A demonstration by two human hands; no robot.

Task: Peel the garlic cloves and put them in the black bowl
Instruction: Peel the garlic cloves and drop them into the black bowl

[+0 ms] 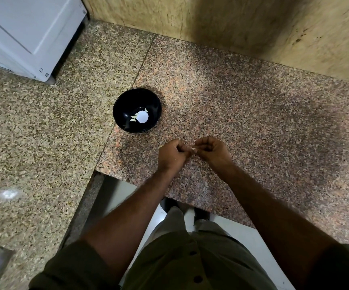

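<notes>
Most of the garlic clove (194, 149) is lost to me — only a pale sliver shows between my two hands, so I cannot tell its full shape; what shows runs roughly left to right, its pointed pale end toward the right hand. My left hand (172, 152) has its grip curled round one end of that clove, fingers folded under where I cannot see them, and my right hand (213, 150) pinches the other end, fingertips touching it. Both hands hover over the speckled granite desk (253, 114), near its front edge. The black bowl (137, 110) stands well apart, up and to the left, with a few peeled cloves (133, 118) lying beside a white glare spot — too small to count surely. A white appliance (27, 32) is cut off at the upper left corner.
</notes>
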